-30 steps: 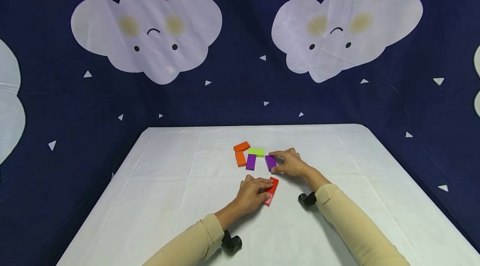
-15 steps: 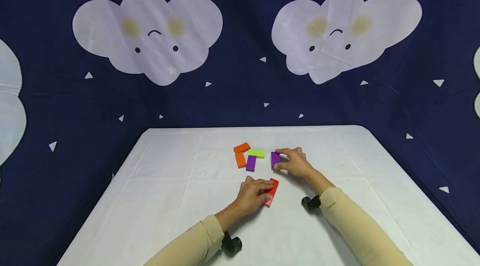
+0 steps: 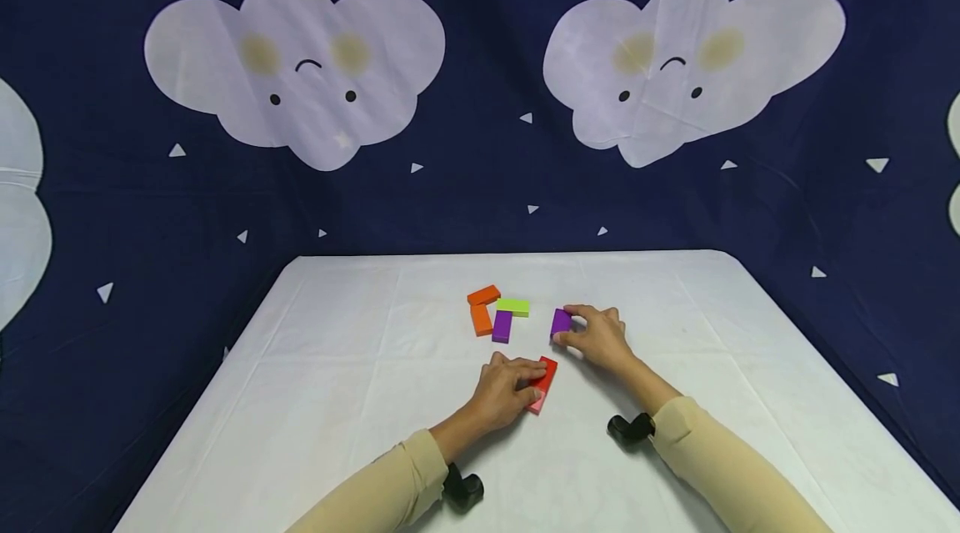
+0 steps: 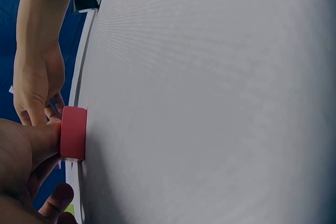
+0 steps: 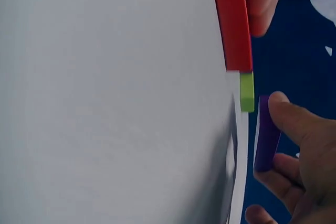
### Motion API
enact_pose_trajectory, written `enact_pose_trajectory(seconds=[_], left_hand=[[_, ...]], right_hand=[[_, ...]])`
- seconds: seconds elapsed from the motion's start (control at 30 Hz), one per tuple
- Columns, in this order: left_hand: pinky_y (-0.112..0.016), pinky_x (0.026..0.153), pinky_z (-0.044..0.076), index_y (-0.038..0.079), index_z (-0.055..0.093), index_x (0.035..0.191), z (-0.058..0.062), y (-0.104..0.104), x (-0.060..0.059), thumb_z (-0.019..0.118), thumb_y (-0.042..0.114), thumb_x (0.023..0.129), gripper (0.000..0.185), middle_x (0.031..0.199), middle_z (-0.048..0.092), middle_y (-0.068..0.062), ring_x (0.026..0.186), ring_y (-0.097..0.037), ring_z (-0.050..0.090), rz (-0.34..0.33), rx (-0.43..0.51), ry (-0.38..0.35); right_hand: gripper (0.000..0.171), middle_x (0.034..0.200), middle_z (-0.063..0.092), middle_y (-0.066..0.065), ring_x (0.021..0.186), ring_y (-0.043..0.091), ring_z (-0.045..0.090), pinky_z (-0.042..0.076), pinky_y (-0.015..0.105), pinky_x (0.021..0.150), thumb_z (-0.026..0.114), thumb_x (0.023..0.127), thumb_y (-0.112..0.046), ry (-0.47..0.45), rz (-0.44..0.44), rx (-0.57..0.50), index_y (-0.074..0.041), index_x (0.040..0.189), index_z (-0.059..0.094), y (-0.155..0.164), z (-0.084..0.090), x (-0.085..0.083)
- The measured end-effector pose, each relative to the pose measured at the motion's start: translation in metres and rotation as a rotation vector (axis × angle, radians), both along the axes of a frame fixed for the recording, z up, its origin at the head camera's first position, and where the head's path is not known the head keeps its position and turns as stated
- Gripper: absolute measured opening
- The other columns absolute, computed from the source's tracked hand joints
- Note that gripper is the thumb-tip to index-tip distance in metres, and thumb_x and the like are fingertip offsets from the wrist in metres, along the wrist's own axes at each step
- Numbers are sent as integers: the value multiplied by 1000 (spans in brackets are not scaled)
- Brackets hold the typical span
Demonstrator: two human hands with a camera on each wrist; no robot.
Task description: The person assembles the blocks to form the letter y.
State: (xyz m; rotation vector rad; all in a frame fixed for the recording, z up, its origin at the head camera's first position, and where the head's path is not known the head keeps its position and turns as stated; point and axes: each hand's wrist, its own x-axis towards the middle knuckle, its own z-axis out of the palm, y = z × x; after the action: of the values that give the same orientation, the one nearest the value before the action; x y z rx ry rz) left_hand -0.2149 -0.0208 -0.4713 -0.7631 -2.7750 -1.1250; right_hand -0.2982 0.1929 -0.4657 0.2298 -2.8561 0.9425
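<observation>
A red block [image 3: 548, 373] lies on the white table, its near end [image 4: 73, 134] pinker in tone. My left hand [image 3: 501, 389] holds this block, index fingertip toward the far end and thumb by the near end. Farther right, my right hand [image 3: 602, 338] pinches a purple block [image 3: 561, 323] between thumb and fingers. The right wrist view shows that purple block [image 5: 267, 135] apart from the tabletop. To its left, a lime green block [image 3: 513, 308] touches a second purple block [image 3: 502, 327].
Two orange blocks [image 3: 483, 295] lie at an angle to each other, left of the lime green one. Dark wrist-worn devices [image 3: 632, 429] hang close to the table under both sleeves. Behind the white table [image 3: 360, 299] hangs a navy cloth with clouds.
My right hand has carried its purple block to the right, away from the lime green block. My left hand and the red block have stayed in place.
</observation>
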Motion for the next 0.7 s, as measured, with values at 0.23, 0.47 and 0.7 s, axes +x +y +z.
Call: enact_pose_trajectory(seconds=[0.23,0.47,0.7], left_hand=[[-23,74,27,13,68,117,1,0,1,68,18,84,33,122,66,4,86,-9,42,-2,-12,15],[-22,74,27,13,68,118,1,-1,1,68,18,85,33,122,66,5,86,-8,41,-1,-12,0],[-22,73,27,13,68,117,0,0,0,69,17,84,33,121,67,3,85,-9,42,-1,-6,27]], right_hand=[[64,127,62,14,101,35,44,29,46,84,78,71,-44,11,-28,23,-15,125,61,-5,-3,14],[62,126,62,16,99,35,45,28,45,82,78,71,-43,52,-39,53,-12,123,62,-9,-9,19],[62,124,63,16,95,34,45,28,44,78,78,70,-43,89,-41,68,-11,121,62,-10,-12,22]])
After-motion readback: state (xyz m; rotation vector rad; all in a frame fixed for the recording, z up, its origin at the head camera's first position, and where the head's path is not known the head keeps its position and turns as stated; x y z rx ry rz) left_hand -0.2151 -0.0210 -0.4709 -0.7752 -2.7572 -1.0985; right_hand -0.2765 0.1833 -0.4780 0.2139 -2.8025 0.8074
